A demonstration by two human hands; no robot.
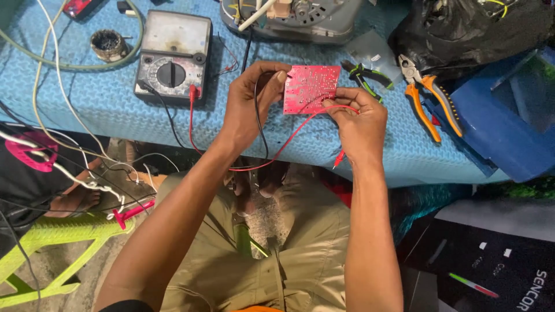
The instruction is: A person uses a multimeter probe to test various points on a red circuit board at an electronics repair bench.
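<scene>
Your left hand (pixel 250 104) pinches the left edge of the red board (pixel 310 88) between thumb and fingers, with the black lead (pixel 258 118) trapped under the same grip, so the board stays tilted up toward your face, just above the blue mat (pixel 104 98). Your right hand (pixel 361 121) closes on the board's lower right corner and pins the red lead (pixel 289 138) against it, fingertips curled tight; the probe tip itself is hidden under your fingers. Both leads loop down over the table edge and run back to the meter (pixel 173 55), which lies face up to your left, near enough to read at a glance. The orange pliers (pixel 430 98) and the green-handled cutters (pixel 367 78) lie on the mat just right of your right hand, apart from the board, within easy reach.
</scene>
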